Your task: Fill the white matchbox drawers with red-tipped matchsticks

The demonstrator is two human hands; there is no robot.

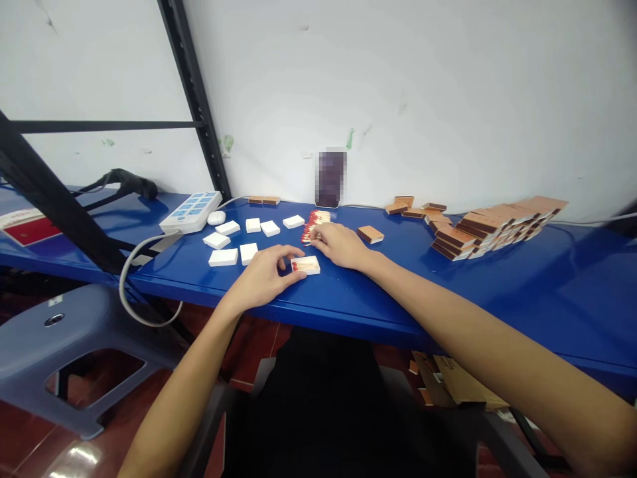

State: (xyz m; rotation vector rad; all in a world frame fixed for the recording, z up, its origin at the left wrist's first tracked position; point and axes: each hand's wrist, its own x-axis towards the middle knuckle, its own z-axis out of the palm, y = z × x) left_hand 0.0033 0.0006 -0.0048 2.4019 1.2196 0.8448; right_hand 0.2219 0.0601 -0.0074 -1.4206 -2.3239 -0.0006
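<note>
My left hand [266,273] grips a white matchbox tray [311,269] between thumb and fingers on the blue table. Several red-tipped matches lie inside the tray. Just behind it, my right hand [343,244] has its fingers pinched together at the near edge of a pile of loose matches [322,218]. What sits between those fingertips is too small to make out. White matchbox trays [223,257] lie scattered to the left of my left hand. A brown matchbox [371,234] rests a little beyond my right hand.
Stacked matchboxes [490,226] stand at the right, with loose ones [413,211] behind. A phone [330,179] leans on the wall. At left are a power strip [194,211], a white earbud case [215,218], a black shelf post [194,93] and a grey stool [84,318].
</note>
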